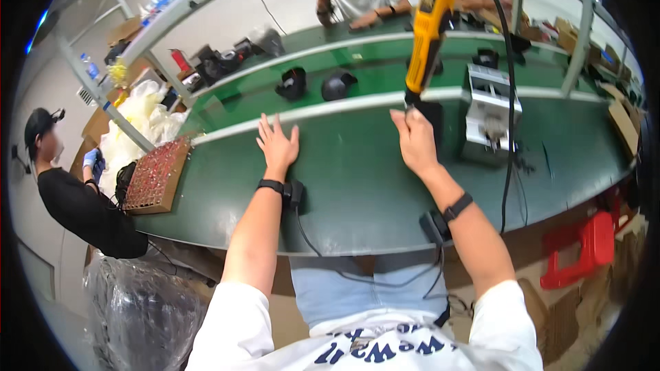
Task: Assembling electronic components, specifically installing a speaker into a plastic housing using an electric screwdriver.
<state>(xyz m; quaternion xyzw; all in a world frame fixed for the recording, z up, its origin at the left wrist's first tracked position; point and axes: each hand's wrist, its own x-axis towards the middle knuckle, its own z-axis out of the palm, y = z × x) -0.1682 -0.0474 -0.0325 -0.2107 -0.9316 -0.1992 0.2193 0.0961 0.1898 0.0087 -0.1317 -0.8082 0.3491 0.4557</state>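
Note:
My left hand (277,144) lies on the green worktop (344,185), fingers spread, just short of the white rail (302,121). It holds nothing. At the right, a yellow and black electric screwdriver (427,34) hangs upright from a black cable. The closed fingers of my right hand (416,139) pinch its lower tip. Exactly what they grip at the tip is partly hidden by the fingers. A silver metal fixture (487,120) stands right of that hand, with a dark flat patch between them.
Beyond the rail sit two black rounded parts (338,86). A box of small red parts (157,177) stands at the left edge, near a person in black (82,206). A red stool (584,247) is below right. Two people work across the bench. Cables trail from my wrists.

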